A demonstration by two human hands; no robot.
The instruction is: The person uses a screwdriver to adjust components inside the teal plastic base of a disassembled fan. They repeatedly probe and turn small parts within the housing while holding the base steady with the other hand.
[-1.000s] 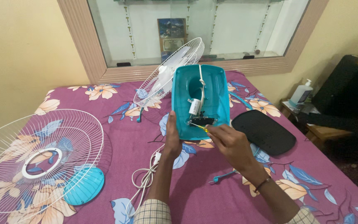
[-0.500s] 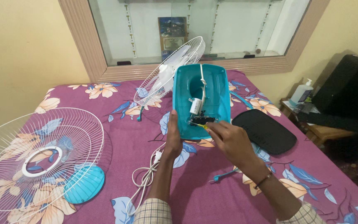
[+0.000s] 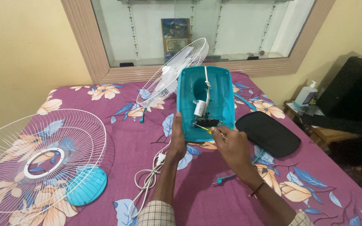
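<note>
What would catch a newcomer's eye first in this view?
The upturned teal fan base at centre, propped on the floral bedspread, its white capacitor and wiring exposed. The left hand grips its edge, while the right hand pokes a yellow-handled screwdriver inside. A white wire fan guard lies at the left.

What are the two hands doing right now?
Left hand: closed on the edge of the teal fan base.
Right hand: closed on a yellow-handled screwdriver.

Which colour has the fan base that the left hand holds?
Teal fan base, seen in the head view.
</note>
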